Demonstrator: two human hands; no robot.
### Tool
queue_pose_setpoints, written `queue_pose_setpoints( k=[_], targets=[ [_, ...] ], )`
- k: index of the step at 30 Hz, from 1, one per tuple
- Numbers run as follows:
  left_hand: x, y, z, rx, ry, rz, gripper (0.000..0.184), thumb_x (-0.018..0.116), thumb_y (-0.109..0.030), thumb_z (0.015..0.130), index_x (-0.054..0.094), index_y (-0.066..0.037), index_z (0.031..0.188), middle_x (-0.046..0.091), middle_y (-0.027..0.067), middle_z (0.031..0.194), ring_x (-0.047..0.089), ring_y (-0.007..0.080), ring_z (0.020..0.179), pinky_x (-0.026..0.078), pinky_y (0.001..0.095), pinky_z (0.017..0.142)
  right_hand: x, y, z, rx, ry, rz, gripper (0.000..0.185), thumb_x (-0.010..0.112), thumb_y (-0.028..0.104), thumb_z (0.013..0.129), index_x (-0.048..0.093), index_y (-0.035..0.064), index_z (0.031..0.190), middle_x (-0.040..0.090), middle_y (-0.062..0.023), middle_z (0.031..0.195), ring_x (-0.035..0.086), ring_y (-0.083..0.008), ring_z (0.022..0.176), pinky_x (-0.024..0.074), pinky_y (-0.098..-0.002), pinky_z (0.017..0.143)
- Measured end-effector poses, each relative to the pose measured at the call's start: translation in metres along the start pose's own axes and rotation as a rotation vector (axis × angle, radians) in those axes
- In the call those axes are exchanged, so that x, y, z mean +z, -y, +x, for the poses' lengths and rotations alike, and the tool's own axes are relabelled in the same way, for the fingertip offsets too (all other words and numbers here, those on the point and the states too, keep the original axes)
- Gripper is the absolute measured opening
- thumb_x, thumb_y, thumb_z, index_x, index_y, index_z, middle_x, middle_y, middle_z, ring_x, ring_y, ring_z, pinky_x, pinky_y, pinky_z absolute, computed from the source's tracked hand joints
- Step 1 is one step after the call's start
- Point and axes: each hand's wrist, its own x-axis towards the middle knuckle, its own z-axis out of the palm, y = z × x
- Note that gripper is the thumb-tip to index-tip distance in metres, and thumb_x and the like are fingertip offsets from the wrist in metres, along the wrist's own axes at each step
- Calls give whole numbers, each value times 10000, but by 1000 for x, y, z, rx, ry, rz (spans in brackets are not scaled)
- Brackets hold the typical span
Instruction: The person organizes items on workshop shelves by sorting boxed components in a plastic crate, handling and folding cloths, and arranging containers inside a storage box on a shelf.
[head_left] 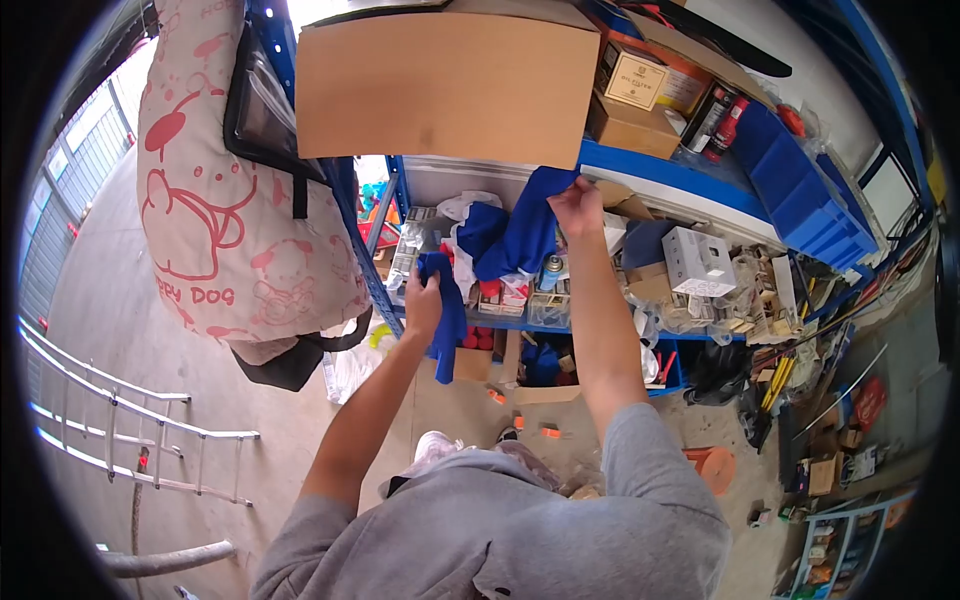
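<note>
My left hand (424,302) is closed on a blue cloth (450,335), whose loose end hangs down below the fingers. Higher and to the right, my right hand (578,208) pinches the top corner of a wider stretch of blue cloth (527,235). That stretch drapes over the middle shelf. I cannot tell whether both hands hold one piece or two. Just below the right-hand cloth stands a spray can (552,270) among small boxes (503,298). White plastic bags (470,203) lie behind the cloth.
A large cardboard box (450,85) juts from the upper shelf. At right are a blue bin (800,190) and a white box (697,262). A pink-printed padded cover (240,200) hangs at left. A ladder (150,430) and orange pieces (550,432) lie on the floor.
</note>
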Motion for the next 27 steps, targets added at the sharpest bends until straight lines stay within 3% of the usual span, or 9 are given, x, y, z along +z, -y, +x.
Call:
queue_pose_setpoints(
  k=[2, 4, 6, 8, 12, 14, 18, 21, 27],
  targets=[
    [9, -5, 16, 85, -57, -8, 327, 581, -223, 1011, 622, 27, 1218, 703, 210, 1103, 668, 325, 1028, 486, 410, 914, 67, -11, -47, -86, -109, -4, 319, 344, 176, 1081, 628, 32, 1101, 720, -128, 1188, 657, -298, 1118, 502, -486, 988],
    [15, -11, 32, 109, -71, -43, 308, 587, -202, 1011, 629, 28, 1211, 705, 194, 1103, 663, 291, 1020, 484, 395, 914, 39, -5, -44, -7, 105, 144, 304, 368, 165, 1077, 631, 17, 1113, 729, -136, 1149, 684, -274, 1044, 546, -442, 927],
    [17, -28, 43, 216, -56, -91, 285, 591, -182, 1013, 627, 31, 1198, 702, 166, 1084, 650, 251, 992, 482, 371, 914, 49, -3, -74, 81, 128, 95, 232, 423, 153, 1058, 637, 78, 1005, 691, -16, 824, 624, -155, 665, 554, -332, 663],
    [15, -49, 46, 276, -15, -99, 264, 611, -173, 1004, 632, 26, 1176, 699, 140, 1056, 637, 216, 965, 483, 349, 893, 61, -8, -95, 51, 150, 68, 205, 460, 159, 1051, 647, 81, 1030, 711, -22, 864, 655, -145, 677, 545, -278, 618],
    [0, -94, 26, 396, 143, -83, 201, 668, -143, 980, 644, 10, 1108, 688, 61, 975, 599, 124, 883, 484, 295, 825, 96, -22, -149, 67, 60, 102, 189, 532, 123, 1031, 651, 80, 1170, 740, -51, 1003, 732, -185, 904, 604, -320, 758],
    [3, -118, 11, 440, 203, -102, 179, 656, -126, 985, 645, 0, 1110, 677, 33, 966, 589, 107, 869, 484, 274, 806, 130, -45, -170, -207, 43, -403, 215, 539, 114, 1033, 609, 75, 1233, 732, -58, 1093, 718, -200, 1005, 604, -324, 861],
    [13, -155, -26, 260, 326, -327, 183, 643, -117, 990, 646, -21, 1146, 676, 13, 977, 588, 79, 884, 485, 247, 789, 121, -102, -186, -202, 23, -797, 193, 518, 43, 1038, 583, 77, 1216, 578, 55, 866, 474, -10, 711, 363, -185, 613],
    [10, -146, -39, 259, 267, -269, 208, 642, -119, 999, 639, -34, 1189, 673, -3, 987, 591, 56, 893, 487, 226, 784, 110, -127, -201, -427, 69, -1103, 211, 581, 15, 1023, 635, 36, 1226, 585, 38, 976, 512, -49, 813, 418, -177, 762],
    [-14, -104, -43, 214, 420, -70, 324, 762, -82, 932, 643, 0, 1222, 716, 26, 1039, 658, 78, 913, 548, 261, 843, 73, -126, -233, -327, 204, -1150, 370, 671, -39, 938, 628, 26, 1300, 628, -90, 1254, 615, -154, 1144, 511, -265, 935]
  ],
)
